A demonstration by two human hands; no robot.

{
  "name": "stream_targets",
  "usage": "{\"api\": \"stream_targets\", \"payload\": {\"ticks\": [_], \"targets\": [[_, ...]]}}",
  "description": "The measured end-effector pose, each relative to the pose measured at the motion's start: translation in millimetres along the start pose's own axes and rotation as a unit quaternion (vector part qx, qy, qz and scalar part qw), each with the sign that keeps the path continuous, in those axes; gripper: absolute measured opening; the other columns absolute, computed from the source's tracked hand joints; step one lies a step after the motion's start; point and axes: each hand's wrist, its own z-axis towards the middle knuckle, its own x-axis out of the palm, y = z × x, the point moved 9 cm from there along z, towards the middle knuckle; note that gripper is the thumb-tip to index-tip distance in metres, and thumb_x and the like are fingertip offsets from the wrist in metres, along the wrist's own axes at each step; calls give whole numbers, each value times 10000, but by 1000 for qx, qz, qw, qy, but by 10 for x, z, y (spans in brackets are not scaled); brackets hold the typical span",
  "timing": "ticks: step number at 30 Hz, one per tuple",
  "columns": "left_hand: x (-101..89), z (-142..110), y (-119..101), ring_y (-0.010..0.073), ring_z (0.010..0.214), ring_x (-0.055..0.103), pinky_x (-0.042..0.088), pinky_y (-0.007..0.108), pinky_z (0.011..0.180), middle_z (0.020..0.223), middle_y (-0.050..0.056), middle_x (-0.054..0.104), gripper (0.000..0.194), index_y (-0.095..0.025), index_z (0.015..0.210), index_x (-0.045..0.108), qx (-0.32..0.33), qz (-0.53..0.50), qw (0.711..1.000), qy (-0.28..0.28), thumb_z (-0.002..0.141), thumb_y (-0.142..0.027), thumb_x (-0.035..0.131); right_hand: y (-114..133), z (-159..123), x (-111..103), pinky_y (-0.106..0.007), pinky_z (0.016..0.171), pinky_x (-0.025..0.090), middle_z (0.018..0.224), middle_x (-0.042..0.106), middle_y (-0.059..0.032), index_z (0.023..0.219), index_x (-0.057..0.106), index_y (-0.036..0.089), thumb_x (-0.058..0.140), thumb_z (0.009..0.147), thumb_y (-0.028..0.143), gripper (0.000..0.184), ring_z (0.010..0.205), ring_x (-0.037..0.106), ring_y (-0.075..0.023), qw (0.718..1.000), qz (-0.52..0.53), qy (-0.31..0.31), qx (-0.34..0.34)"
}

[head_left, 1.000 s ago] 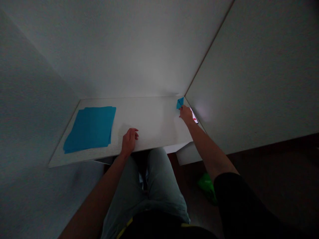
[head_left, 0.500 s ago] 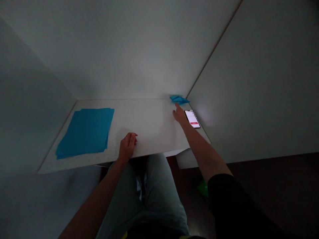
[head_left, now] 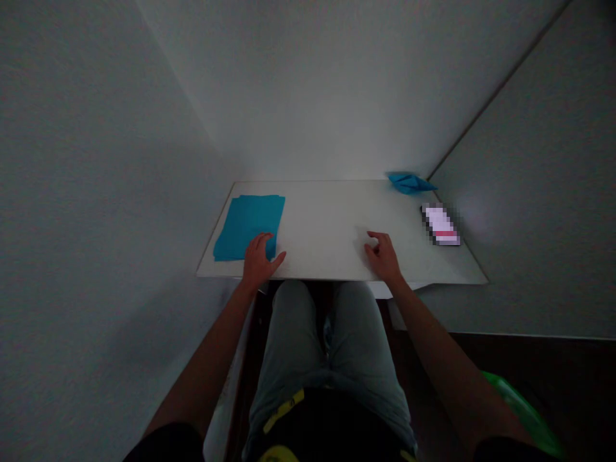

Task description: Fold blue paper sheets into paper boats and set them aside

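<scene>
Head camera: left hand (head_left: pixel 260 260), fingers parted, is overlapping the near right corner of the flat blue paper stack (head_left: pixel 250 224); right hand (head_left: pixel 384 256), loosely curled, thumb apart, is hovering over the white rectangular tabletop (head_left: pixel 327 224); far right, a pointed folded blue-paper shape (head_left: pixel 410 184) is lying beyond a black-edged glowing phone (head_left: pixel 441 226).

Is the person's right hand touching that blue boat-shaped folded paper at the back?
Apart. The head view shows bare white tabletop between the curled fingers of the right hand and the folded paper.
</scene>
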Motion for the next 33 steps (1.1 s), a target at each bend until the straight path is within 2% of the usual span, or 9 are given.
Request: {"api": "stream_targets", "payload": {"ticks": [2,5,9,16,21,23,27,29,33], "targets": [[-87,-57,272,400,1530,488,398,570,1283,1587,215,576,704,-150,1429,610,-6,71,996,53,851,-485,831,29,-4,-19,-429,771,584,1255,666,-141,1326,663,204,553,1036,523,445,693,571,-199,1000,5,-5,-2],[-124,-155,463,374,1502,540,448,520,1261,1577,204,600,622,-140,1463,609,2,120,987,107,941,-453,740,67,19,-27,-413,768,569,1171,689,-124,1311,686,208,516,1054,586,488,705,566,-202,1000,14,-4,-1],[-145,-200,458,338,1445,608,518,484,1197,1512,157,670,438,-189,1441,654,2,141,982,129,1041,-347,574,48,39,-8,-412,754,550,1101,710,-118,1286,696,197,497,1044,652,552,691,573,-207,1000,8,4,18],[-295,-59,512,339,1329,696,541,505,1164,1453,171,711,452,-158,1417,643,-29,82,989,119,992,-287,556,11,54,53,-401,742,525,1038,746,-123,1260,694,181,454,1034,714,627,682,610,-221,999,-10,26,38],[-329,-25,534,316,1291,718,551,501,1149,1377,168,750,364,-174,1320,626,-28,15,992,122,1010,-336,524,3,81,63,-395,750,517,1001,759,-118,1237,695,192,436,1032,713,617,716,639,-235,998,-19,25,52],[-333,-34,549,308,1279,724,554,502,1143,1359,164,759,337,-181,1304,611,-33,7,992,122,1002,-297,518,-2,92,69,-395,752,510,988,757,-118,1226,690,195,427,1029,711,612,738,647,-244,998,-23,27,56],[-302,-47,562,290,1320,704,533,507,1174,1397,147,745,510,-183,1348,583,-17,3,988,152,848,-98,529,4,110,78,-395,756,503,956,752,-119,1209,685,195,413,1026,715,614,755,647,-254,998,-32,30,54],[-300,-38,576,281,1329,699,528,504,1181,1402,134,744,581,-190,1368,582,-12,1,987,161,804,-62,522,8,115,76,-396,759,504,937,749,-119,1206,686,193,412,1022,720,621,760,648,-259,998,-34,29,54],[-337,-10,613,305,1273,728,564,485,1112,1371,133,761,472,-194,1393,606,-43,14,988,145,926,-167,539,23,121,81,-400,768,505,909,744,-117,1199,689,191,420,1015,728,629,765,653,-266,997,-36,34,53]]}}
